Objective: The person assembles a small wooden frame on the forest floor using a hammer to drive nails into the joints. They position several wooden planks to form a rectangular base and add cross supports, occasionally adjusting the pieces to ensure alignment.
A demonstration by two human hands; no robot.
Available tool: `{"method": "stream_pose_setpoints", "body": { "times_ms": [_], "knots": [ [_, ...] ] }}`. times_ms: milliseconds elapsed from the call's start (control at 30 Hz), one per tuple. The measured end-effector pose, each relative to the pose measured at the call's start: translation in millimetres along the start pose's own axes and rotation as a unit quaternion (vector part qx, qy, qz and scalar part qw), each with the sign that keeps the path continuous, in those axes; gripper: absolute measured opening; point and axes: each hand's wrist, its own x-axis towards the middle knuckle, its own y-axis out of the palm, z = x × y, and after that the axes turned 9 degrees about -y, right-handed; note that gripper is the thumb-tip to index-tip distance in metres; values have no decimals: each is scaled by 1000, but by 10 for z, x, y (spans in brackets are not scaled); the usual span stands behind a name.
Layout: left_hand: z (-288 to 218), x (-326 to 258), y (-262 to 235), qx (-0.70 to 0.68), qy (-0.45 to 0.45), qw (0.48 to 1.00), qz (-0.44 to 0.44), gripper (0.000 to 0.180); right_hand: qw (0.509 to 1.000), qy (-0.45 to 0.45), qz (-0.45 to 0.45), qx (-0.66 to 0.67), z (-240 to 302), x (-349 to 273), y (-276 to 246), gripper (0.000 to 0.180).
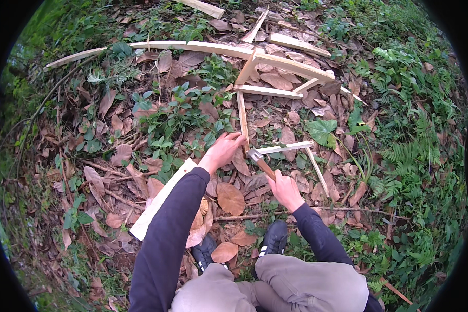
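My right hand point(286, 191) is closed round the wooden handle of a hammer point(265, 169). The hammer's metal head lies by the lower end of an upright wooden strip point(242, 112), where a short crosspiece point(286, 147) runs off to the right. My left hand point(222, 152) is closed, its fingertips pinching the strip's edge just above the hammer head. Whether a nail is between those fingers cannot be made out. The strip belongs to a pale wooden frame point(291, 65) lying on the leaves, with a thin leg point(317, 172) slanting at its near right.
A pale board point(158, 200) lies beneath my left forearm. Beyond the frame, a long curved strip point(192, 47) and loose wood pieces point(299, 44) rest on leaf litter. Green plants point(416, 156) grow at right. My shoes point(274, 237) are close in front, near a thin fallen branch point(348, 209).
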Motion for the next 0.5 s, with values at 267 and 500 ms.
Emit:
{"method": "stream_pose_setpoints", "body": {
  "times_ms": [267, 500],
  "knots": [
    [-49, 32, -88, -39, -2, 999, 11, 43, 1000, 17, -14, 13, -48, 36, 25, 26],
    [-89, 63, -94, -24, -10, 999, 19, 52, 976, -51, -183, 109, 96, 64, -104, 26]
  ]
}}
